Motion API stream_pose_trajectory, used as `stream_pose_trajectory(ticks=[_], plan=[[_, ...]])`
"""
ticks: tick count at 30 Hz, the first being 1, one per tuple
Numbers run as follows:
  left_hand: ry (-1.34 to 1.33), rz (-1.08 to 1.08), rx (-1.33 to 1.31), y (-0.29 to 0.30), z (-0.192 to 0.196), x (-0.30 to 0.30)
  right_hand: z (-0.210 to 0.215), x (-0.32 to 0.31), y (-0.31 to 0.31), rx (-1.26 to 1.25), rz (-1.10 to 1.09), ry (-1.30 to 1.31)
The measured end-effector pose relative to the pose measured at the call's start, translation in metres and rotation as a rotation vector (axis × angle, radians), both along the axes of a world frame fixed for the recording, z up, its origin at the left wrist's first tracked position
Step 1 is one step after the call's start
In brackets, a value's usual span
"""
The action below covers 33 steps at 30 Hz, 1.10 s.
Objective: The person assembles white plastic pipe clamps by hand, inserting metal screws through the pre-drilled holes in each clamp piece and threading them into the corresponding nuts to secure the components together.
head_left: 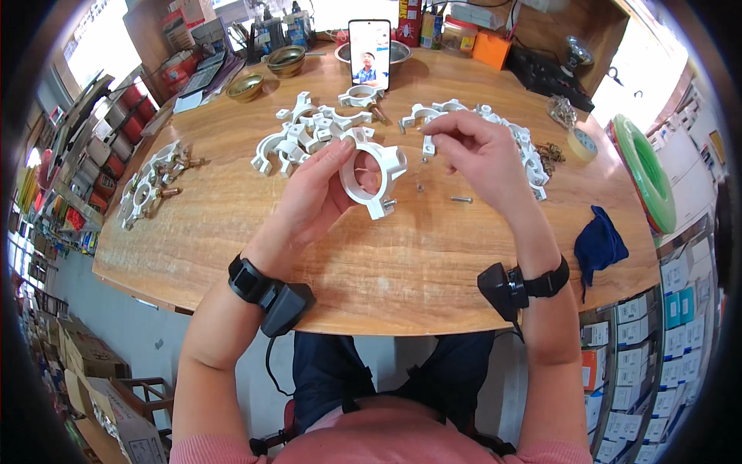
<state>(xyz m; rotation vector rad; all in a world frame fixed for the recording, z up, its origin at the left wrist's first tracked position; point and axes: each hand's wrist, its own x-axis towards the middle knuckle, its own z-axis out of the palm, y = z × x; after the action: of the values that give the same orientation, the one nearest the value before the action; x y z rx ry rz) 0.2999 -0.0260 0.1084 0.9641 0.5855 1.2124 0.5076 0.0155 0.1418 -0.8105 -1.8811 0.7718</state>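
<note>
My left hand [313, 197] holds a white plastic ring clamp [376, 172] upright over the wooden table [386, 271], fingers curled around its rim. My right hand [475, 151] hovers just right of the clamp with its fingertips pinched together near the clamp's top; what it pinches is too small to tell. A small screw [461, 199] and a nut [420, 186] lie on the table below the right hand. Loose white clamp halves form a pile [305, 135] behind the left hand and a row [502, 127] behind the right hand.
Assembled clamps with brass bolts [151, 185] lie at the table's left. A phone [369, 52] stands upright at the back, near brass bowls [267, 73]. Tape roll [582, 144], brass hardware [550, 155], a blue cloth [599, 243] and a green hose coil [645, 174] sit at right.
</note>
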Motion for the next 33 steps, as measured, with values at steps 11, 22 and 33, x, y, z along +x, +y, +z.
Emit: stream_pose_trajectory(ticks=[11, 22, 33], plan=[[0.004, 0.069, 0.011, -0.003, 0.001, 0.004, -0.004, -0.025, -0.020, -0.392, 0.141, 0.183], [-0.201, -0.082, 0.104, -0.006, 0.004, -0.006, -0.020, -0.021, -0.010, -0.964, 0.533, 0.660], [-0.186, -0.207, 0.266, -0.011, 0.017, -0.005, -0.019, -0.041, -0.027, -1.138, 0.566, 0.807]])
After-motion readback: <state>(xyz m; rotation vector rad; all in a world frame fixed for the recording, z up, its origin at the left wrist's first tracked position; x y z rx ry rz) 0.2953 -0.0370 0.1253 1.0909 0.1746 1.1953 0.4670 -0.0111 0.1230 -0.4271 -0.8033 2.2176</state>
